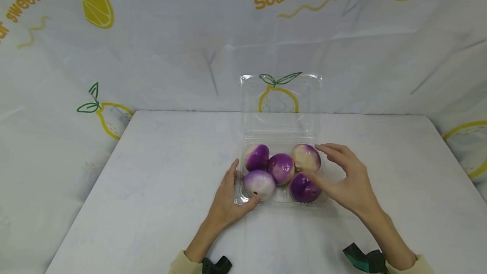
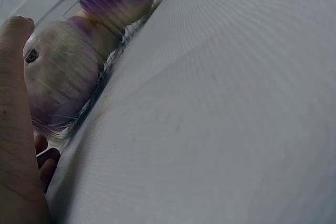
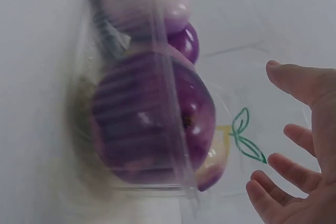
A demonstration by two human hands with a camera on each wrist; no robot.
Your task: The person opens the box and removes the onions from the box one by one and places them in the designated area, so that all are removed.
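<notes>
A clear plastic clamshell container (image 1: 282, 198) on the white table bears several glossy purple-and-white turnips; its lid (image 1: 251, 121) stands raised at the back. My left hand (image 1: 228, 206) holds the container's left front corner, thumb at the front rim beside a pale turnip (image 1: 259, 183) and fingers along the left side. In the left wrist view, fingertips (image 2: 48, 167) show low by the container's end. My right hand (image 1: 348, 185) hovers at the right side, thumb and fingers spread, near a dark purple turnip (image 1: 304, 189) and a paler turnip (image 1: 305, 158). The right wrist view shows nothing in it.
The white table (image 1: 163, 160) reaches back to a pale cloth backdrop (image 1: 171, 54) printed with lemons and lettering. Dark straps (image 1: 217, 265) show at both wrists along the lower edge of the head view.
</notes>
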